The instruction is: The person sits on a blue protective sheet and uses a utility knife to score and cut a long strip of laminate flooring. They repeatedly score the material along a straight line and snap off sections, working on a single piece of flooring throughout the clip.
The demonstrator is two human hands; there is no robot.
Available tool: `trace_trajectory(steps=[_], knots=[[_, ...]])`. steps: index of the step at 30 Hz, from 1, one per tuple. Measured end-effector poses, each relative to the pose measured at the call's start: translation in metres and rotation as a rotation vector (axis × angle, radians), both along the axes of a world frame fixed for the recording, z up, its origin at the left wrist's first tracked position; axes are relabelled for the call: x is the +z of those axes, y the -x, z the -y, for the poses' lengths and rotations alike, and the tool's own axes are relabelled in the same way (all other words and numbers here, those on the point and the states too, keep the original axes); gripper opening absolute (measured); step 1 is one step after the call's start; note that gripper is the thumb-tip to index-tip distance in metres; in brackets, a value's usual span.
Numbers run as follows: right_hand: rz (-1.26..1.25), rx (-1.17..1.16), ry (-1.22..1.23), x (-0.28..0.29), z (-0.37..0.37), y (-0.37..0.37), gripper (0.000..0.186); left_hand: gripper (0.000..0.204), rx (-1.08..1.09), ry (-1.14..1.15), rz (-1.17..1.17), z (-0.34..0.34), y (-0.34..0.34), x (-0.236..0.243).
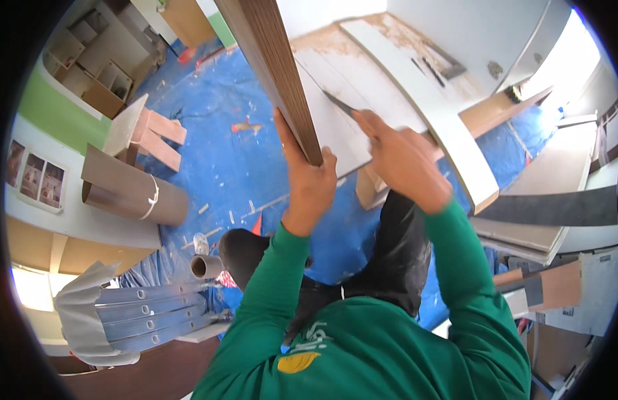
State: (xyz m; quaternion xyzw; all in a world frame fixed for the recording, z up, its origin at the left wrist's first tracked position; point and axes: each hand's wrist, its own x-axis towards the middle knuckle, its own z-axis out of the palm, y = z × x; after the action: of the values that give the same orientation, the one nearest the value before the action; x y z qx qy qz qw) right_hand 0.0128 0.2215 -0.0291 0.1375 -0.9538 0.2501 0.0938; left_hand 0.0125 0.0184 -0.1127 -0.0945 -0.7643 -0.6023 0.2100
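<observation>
My left hand (310,183) is closed around the lower end of a long brown wood-grain board (277,73), which rises tilted toward the far side. In my right hand (408,160) is a slim dark file (338,103) with a tapered tip, pointing up and left toward the board. A gap shows between the file and the board's edge. The handle is hidden inside my fingers. Beyond my hands is a white work surface (349,143), dusty at its far end, with a long white board (416,93) lying across it.
Dark slim tools (432,72) lie right of the white board. Blue sheeting (209,133) covers the floor. At left are a rolled brown sheet (132,190), a small wooden stand (156,140) and a folded ladder (152,317). Stacked panels (546,167) stand at right.
</observation>
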Motion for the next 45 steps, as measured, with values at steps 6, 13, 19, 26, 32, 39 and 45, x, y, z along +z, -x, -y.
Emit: trace_trajectory(steps=[6,13,19,26,32,39,45], knots=[[-0.011,0.008,0.04,0.011,-0.02,-0.057,0.056,0.107,0.047,-0.01,0.002,0.001,0.006,-0.002],[-0.048,0.019,-0.196,-0.047,0.045,0.159,0.045,0.109,-0.037,-0.033,-0.004,-0.014,0.011,0.012],[0.004,0.031,-0.043,-0.011,-0.015,-0.019,0.063,0.109,0.034,0.003,-0.142,-0.003,-0.003,0.01],[-0.114,0.055,-0.188,-0.03,0.009,0.018,0.065,0.107,0.107,0.116,-0.185,0.002,-0.002,0.009],[-0.082,0.025,-0.167,-0.056,0.027,0.157,0.039,0.109,-0.022,-0.051,-0.12,-0.021,0.014,0.022],[-0.057,-0.004,-0.008,0.006,-0.023,-0.051,0.052,0.107,0.033,-0.072,0.02,-0.004,0.0,-0.002],[0.032,-0.062,-0.058,-0.036,0.021,0.076,0.052,0.104,-0.002,-0.033,0.042,-0.01,0.007,0.006]])
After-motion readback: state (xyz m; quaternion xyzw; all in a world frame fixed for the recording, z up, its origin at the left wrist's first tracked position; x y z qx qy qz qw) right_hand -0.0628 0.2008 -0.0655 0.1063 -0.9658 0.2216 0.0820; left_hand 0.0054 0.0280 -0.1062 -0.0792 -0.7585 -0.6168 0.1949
